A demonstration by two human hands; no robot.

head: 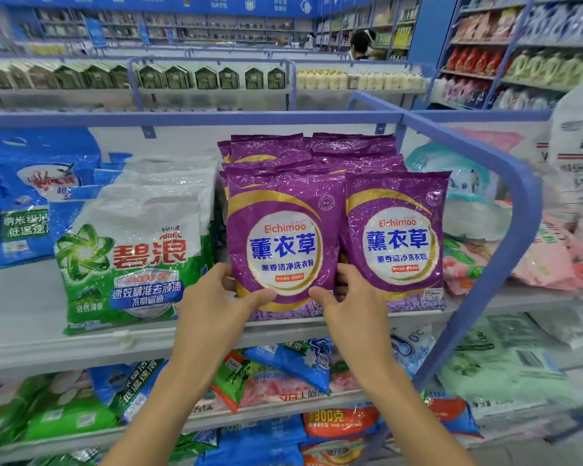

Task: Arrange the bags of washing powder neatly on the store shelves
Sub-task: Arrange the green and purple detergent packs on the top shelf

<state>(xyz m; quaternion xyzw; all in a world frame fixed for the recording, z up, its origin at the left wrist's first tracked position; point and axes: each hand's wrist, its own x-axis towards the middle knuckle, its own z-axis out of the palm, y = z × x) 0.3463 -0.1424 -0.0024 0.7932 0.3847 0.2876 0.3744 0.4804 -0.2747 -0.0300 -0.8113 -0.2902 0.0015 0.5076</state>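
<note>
A purple bag of washing powder (283, 230) stands upright at the front of the top shelf (148, 334). My left hand (212, 297) grips its lower left edge, thumb on the front. My right hand (354, 297) grips its lower right edge the same way. A second purple bag (398, 233) stands right beside it, with more purple bags (317, 153) stacked behind both. To the left stands a row of green and white bags (132, 257), and blue bags (31, 196) lean at the far left.
A blue metal rail (505, 210) bounds the shelf's right end; pink and pale bags (535, 257) lie beyond it. Mixed bags (283, 375) lie jumbled on the lower shelves. A person (360, 45) stands far back in the aisle.
</note>
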